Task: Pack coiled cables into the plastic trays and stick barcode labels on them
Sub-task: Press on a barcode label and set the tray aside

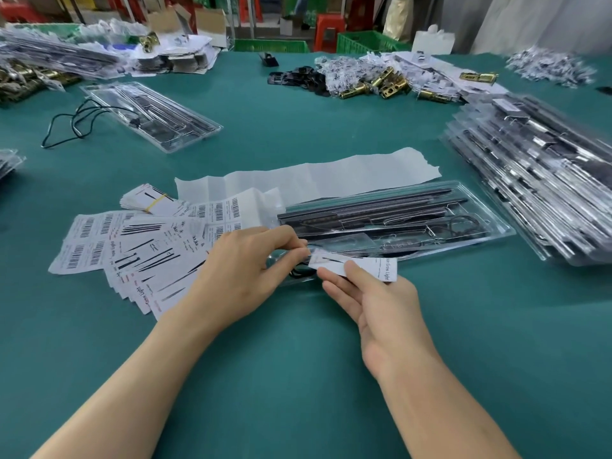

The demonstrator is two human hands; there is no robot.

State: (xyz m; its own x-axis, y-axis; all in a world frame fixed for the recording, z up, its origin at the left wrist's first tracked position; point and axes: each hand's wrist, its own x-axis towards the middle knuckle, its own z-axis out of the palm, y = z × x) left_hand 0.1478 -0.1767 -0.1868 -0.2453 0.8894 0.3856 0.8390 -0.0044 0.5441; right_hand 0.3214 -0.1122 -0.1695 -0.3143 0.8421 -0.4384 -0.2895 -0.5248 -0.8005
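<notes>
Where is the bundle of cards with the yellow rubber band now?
In the head view, the bundle lies left of centre on the green table, behind the barcode sheets and beside the white paper strip.

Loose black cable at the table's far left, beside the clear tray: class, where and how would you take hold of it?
Pinch the loose black cable from above where its loops bunch near the clear tray; it lies flat, and the outer loops sprawl singly.

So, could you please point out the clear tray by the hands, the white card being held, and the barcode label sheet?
Tray [493,223]: head view, bare right end.
White card [377,268]: head view, printed right half.
Barcode label sheet [82,250]: head view, lower left labels.
</notes>
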